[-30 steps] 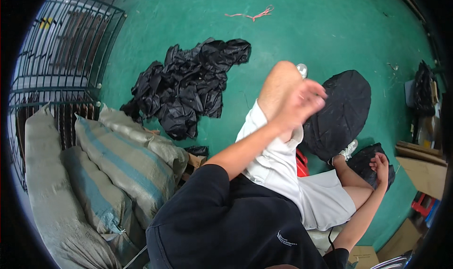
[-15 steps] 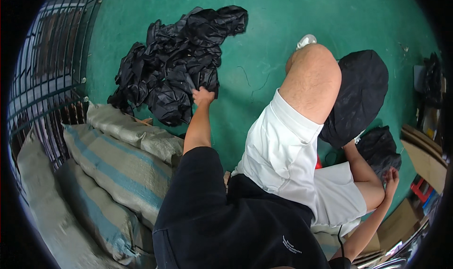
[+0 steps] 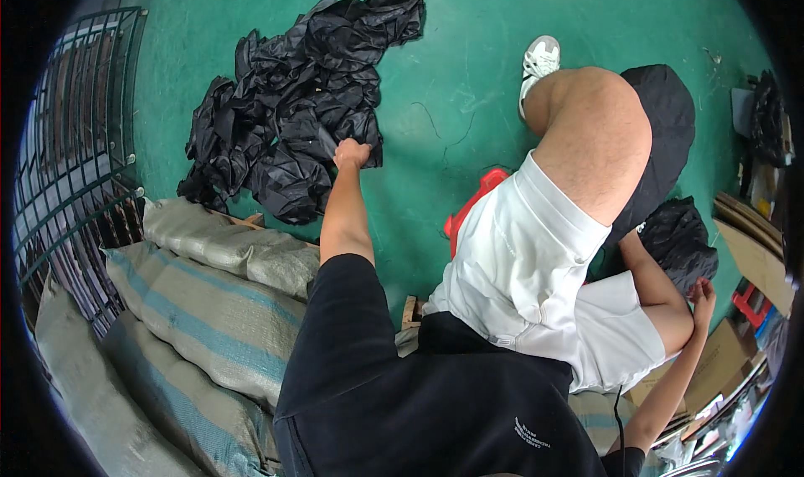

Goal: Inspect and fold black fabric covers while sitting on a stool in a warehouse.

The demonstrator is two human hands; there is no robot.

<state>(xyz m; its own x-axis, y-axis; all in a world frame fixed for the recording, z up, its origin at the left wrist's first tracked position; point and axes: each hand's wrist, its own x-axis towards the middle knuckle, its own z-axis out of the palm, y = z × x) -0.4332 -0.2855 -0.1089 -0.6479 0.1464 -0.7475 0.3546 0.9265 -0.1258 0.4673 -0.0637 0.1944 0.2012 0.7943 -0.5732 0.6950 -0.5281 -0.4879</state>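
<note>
My left arm stretches forward over the floor. At its end, my left hand (image 3: 352,153) is closed on the near right edge of a crumpled heap of thin black sheet material (image 3: 293,100); I cannot tell whether it is cloth or plastic. Far to the right, my right hand (image 3: 702,299) rests beside my bent right leg, its fingers loosely bent and apart, with nothing visible in them. A smaller crumpled black piece (image 3: 680,244) lies just beyond that hand. Partly hidden behind my left knee is a rounded, full-looking black bundle (image 3: 670,125).
Long woven sacks with blue stripes (image 3: 209,326) are stacked at the left, below a dark metal grille (image 3: 79,150). A red plastic object (image 3: 473,205) shows beside my white shorts. Cardboard pieces (image 3: 754,259) stand at the right edge. The floor (image 3: 452,75) is green.
My left hand has closed on the heap's edge, where its fingers were more extended before. My left knee has swung right, uncovering the red object and more of my shoe. The view has shifted slightly.
</note>
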